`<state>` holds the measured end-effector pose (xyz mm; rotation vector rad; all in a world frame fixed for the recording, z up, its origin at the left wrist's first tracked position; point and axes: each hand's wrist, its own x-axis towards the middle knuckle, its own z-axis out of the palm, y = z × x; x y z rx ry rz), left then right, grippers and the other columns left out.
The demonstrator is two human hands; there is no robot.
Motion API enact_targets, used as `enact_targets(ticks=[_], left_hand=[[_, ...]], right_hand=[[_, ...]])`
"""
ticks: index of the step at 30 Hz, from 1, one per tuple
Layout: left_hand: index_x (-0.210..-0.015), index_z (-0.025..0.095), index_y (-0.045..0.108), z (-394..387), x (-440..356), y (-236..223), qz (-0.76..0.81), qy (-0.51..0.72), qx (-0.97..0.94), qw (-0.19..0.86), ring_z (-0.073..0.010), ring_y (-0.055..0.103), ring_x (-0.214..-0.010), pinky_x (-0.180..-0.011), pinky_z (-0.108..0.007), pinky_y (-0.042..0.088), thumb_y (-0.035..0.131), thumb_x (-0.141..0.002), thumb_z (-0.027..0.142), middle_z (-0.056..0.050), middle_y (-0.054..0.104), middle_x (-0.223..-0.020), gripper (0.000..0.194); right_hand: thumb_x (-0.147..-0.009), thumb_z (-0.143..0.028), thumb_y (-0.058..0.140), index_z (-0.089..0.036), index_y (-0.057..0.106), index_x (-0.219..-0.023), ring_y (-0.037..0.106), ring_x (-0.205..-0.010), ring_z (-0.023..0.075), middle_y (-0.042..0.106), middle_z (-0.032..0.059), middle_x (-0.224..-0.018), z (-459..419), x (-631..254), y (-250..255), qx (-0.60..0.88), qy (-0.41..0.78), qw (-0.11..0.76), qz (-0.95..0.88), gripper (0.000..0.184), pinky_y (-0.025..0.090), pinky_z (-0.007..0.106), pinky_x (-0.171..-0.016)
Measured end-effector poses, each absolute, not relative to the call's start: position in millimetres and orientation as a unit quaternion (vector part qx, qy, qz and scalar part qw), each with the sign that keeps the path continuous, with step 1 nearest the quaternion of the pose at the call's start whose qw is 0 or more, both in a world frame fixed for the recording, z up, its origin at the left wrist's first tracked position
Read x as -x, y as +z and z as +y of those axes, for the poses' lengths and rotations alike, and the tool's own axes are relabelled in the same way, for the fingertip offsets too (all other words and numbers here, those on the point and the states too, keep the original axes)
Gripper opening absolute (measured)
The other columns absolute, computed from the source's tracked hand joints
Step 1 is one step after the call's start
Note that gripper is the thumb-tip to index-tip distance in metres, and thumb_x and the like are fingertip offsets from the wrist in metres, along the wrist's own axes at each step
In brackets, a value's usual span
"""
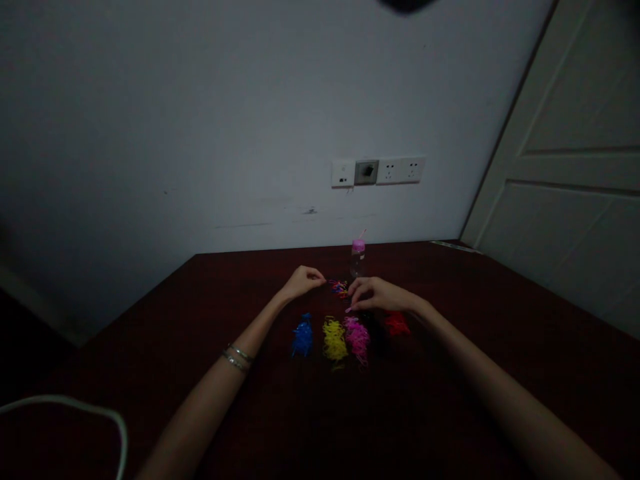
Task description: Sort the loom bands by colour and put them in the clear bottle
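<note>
My left hand (303,281) is closed in a pinch at the left edge of a small mixed-colour pile of rubber bands (339,288). What its fingertips hold, if anything, is too small to make out. Across from it, my right hand (377,293) pinches a pink rubber band (349,309) just above the pink pile (357,337). Left of that pile lie a yellow pile (334,340) and a blue pile (302,337) of thin bands. A red pile (397,324) shows partly from under my right wrist.
A clear bottle with a pink cap (358,248) stands behind the mixed pile. The dark red table (240,280) meets a wall with sockets (400,171). A white cable (65,401) curves at the lower left, and a pale panelled door (565,200) stands at right.
</note>
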<state>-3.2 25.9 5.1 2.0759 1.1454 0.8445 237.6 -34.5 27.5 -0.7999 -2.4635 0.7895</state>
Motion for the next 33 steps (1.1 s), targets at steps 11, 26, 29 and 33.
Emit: enact_targets(ticks=[11, 26, 29, 33], left_hand=[[-0.076, 0.008, 0.068, 34.1, 14.0, -13.4, 0.474, 0.309, -0.759, 0.322, -0.0133, 0.058, -0.065, -0.061, -0.023, 0.043, 0.059, -0.066, 0.031, -0.007, 0.067, -0.072, 0.026], [-0.078, 0.009, 0.069, 19.8, -9.0, -17.3, 0.443, 0.264, -0.806, 0.290, -0.0129, 0.057, -0.064, -0.061, -0.021, 0.042, 0.055, -0.067, 0.027, -0.005, 0.066, -0.071, 0.024], [-0.077, 0.010, 0.069, 11.5, -19.6, -17.8, 0.429, 0.244, -0.826, 0.272, -0.0121, 0.056, -0.065, -0.061, -0.019, 0.041, 0.053, -0.068, 0.023, -0.004, 0.066, -0.071, 0.022], [-0.080, 0.014, 0.069, -0.1, -31.8, -15.5, 0.439, 0.208, -0.849, 0.208, -0.0113, 0.054, -0.061, -0.055, -0.019, 0.037, 0.053, -0.070, 0.026, -0.002, 0.065, -0.070, 0.022]], right_hand=[[-0.070, -0.034, 0.064, -0.021, 0.072, -0.078, 0.052, -0.092, 0.0168, 0.059, 0.0041, -0.091, -34.1, -235.0, 17.3, 0.280, 0.294, 0.118, -0.906, 0.017, 0.040, 0.027, -0.081], [-0.075, -0.031, 0.057, -0.017, 0.068, -0.080, 0.055, -0.088, 0.0167, 0.058, 0.0066, -0.093, -7.6, -264.3, 4.2, 0.389, 0.208, 0.336, -0.832, 0.018, 0.042, 0.033, -0.084], [-0.074, -0.030, 0.057, -0.017, 0.067, -0.077, 0.056, -0.086, 0.0168, 0.059, 0.0063, -0.092, 0.2, -273.9, -4.1, 0.408, 0.203, 0.358, -0.815, 0.017, 0.043, 0.033, -0.082], [-0.073, -0.030, 0.057, -0.016, 0.067, -0.076, 0.057, -0.085, 0.0177, 0.060, 0.0067, -0.090, 5.0, -280.1, -10.8, 0.414, 0.192, 0.358, -0.814, 0.017, 0.044, 0.034, -0.082]])
